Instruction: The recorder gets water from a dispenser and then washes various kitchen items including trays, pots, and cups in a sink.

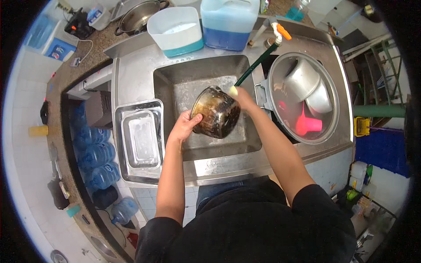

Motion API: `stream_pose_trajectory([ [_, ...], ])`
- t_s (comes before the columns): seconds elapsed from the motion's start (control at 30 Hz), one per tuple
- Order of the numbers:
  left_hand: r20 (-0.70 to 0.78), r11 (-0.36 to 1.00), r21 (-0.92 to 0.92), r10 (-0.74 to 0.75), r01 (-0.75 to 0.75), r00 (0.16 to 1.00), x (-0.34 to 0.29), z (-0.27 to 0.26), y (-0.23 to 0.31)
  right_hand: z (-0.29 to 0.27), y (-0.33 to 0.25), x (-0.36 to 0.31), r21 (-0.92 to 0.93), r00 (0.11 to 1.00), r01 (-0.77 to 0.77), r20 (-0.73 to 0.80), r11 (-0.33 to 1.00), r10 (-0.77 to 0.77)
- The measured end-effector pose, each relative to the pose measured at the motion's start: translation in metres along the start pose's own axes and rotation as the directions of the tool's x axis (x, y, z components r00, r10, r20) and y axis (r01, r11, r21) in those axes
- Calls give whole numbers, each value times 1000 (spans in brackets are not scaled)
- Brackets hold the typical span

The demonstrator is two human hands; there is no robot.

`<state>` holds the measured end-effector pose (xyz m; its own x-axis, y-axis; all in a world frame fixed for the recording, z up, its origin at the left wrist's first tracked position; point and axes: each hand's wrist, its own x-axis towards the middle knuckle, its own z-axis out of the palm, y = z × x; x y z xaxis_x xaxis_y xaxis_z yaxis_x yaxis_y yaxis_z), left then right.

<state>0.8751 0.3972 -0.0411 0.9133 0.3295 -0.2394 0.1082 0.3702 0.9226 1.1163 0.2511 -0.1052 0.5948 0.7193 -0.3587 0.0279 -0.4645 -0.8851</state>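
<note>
Over the sink basin [206, 151] I hold a metal pot [217, 115] tilted on its side, its outer bottom blackened with brown and dark burnt stains. My left hand [186, 127] grips the pot's rim at the left, thumb on the outer wall. At the pot's right side my right hand [245, 98] is closed on a small pale yellow piece [233, 91] that looks like a sponge. Most of that piece is hidden by the fingers and the pot. A dark green hose [258, 63] hangs from the tap [278, 33], its lower end close to my right hand.
Right of the basin sits a large translucent tub [331, 127] with metal pots and a pink scoop [308, 125]. Nested metal trays [158, 115] lie left. Behind stand a white container [175, 22] and a jug of blue liquid [230, 39]. Water bottles [94, 158] lie beneath the left counter.
</note>
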Motion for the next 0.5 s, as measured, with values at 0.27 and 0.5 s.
stream_pose_trajectory([
  [0.27, -224, 993, 79, -66, 85, 972, 25, 56, -29, 65, -86, -65, -658, 649, 473, -190, 586, -737],
  [0.5, -595, 708, -643, -222, -291, 773, 31, 81, -46, 57, -32, -106, -738, 506, 551, -76, 390, -859],
])
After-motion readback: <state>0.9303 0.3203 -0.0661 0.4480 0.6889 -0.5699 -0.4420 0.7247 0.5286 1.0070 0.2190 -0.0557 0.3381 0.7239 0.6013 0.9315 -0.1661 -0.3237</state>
